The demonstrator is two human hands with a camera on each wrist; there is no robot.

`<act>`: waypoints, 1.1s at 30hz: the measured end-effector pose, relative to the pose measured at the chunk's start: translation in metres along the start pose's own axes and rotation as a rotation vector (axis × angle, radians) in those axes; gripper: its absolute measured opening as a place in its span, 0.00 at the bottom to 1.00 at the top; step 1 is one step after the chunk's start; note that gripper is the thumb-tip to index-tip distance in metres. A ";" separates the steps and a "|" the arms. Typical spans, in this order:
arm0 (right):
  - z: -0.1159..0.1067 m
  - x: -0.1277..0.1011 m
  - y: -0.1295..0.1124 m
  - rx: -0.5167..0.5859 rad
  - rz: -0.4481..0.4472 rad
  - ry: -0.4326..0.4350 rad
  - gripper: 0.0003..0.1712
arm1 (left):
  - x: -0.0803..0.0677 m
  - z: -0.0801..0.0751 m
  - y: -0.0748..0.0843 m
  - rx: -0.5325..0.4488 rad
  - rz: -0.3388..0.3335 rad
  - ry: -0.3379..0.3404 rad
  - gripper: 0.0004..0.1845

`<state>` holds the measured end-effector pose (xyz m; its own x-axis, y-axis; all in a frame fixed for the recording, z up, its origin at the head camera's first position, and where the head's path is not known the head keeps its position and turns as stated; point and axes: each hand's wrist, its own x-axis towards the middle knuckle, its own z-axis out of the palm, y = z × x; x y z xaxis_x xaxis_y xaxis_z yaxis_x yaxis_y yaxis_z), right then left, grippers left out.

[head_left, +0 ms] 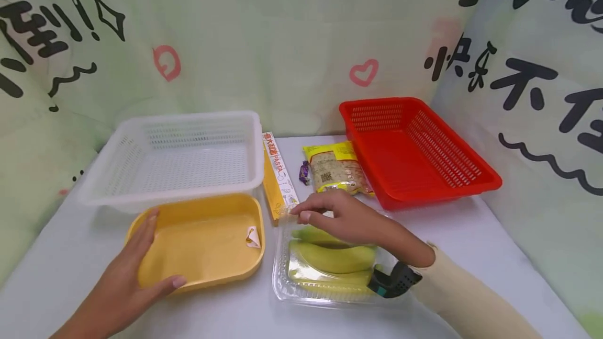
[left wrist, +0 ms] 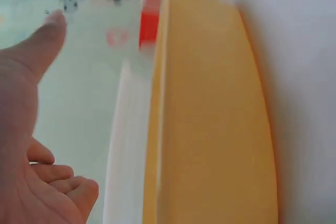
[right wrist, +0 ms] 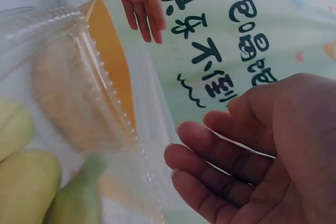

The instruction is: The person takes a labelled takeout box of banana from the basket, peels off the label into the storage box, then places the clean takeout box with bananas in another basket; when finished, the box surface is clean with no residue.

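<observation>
The person's left hand (head_left: 129, 273) is open, thumb and fingers spread at the near left side of a yellow tray (head_left: 202, 247); I can't tell from here whether any fingertip touches the rim. A small white piece (head_left: 253, 237) with a brownish mark lies at the right end of that tray. The right hand (head_left: 341, 217) hangs over the far part of a clear plastic box (head_left: 282, 282), fingers loosely bent and holding nothing; seen from its wrist, a gap shows between the fingers and the box. Bananas (head_left: 332, 257) lie inside the box, which sits on the white table (head_left: 226, 315) just to the right of the tray. A black strap (head_left: 395, 280) circles the right wrist, below a cream sleeve (head_left: 471, 297). Behind the tray I see a white basket (head_left: 198, 166), and next to it a pasta box (head_left: 279, 174) lies lengthwise, running towards the clear box. A purple sweet (head_left: 304, 172) lies between the pasta box and a yellow-topped bag of grain (head_left: 336, 167). The bag lies against the left side of a red basket (head_left: 414, 158). Pale cloth (head_left: 292, 41) with black lettering and pink drawings hangs behind everything.
</observation>
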<state>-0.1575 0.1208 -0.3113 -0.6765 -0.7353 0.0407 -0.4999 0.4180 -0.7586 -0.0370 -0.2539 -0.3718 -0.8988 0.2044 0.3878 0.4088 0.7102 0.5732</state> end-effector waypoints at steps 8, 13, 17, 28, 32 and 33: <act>-0.007 -0.043 0.015 0.021 0.056 0.167 0.23 | 0.019 0.048 0.055 -0.172 0.051 -0.050 0.55; -0.009 -0.069 0.021 -0.049 0.139 0.268 0.26 | 0.029 0.077 0.077 -0.302 0.022 -0.149 0.56; -0.006 -0.088 0.027 -0.059 0.149 0.331 0.30 | 0.033 0.096 0.089 -0.384 0.001 -0.214 0.56; 0.004 -0.132 0.055 -0.098 0.285 0.438 0.39 | 0.036 0.128 0.097 -0.509 -0.052 -0.291 0.64; 0.009 -0.138 0.064 -0.032 0.285 0.396 0.50 | 0.038 0.132 0.093 -0.558 -0.007 -0.260 0.69; 0.010 -0.140 0.066 -0.005 0.277 0.374 0.55 | 0.038 0.132 0.092 -0.564 0.008 -0.255 0.70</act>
<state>-0.0900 0.2464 -0.3734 -0.9332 -0.3526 0.0693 -0.2744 0.5745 -0.7712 -0.0548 -0.0919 -0.3998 -0.8765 0.4121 0.2489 0.3739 0.2569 0.8912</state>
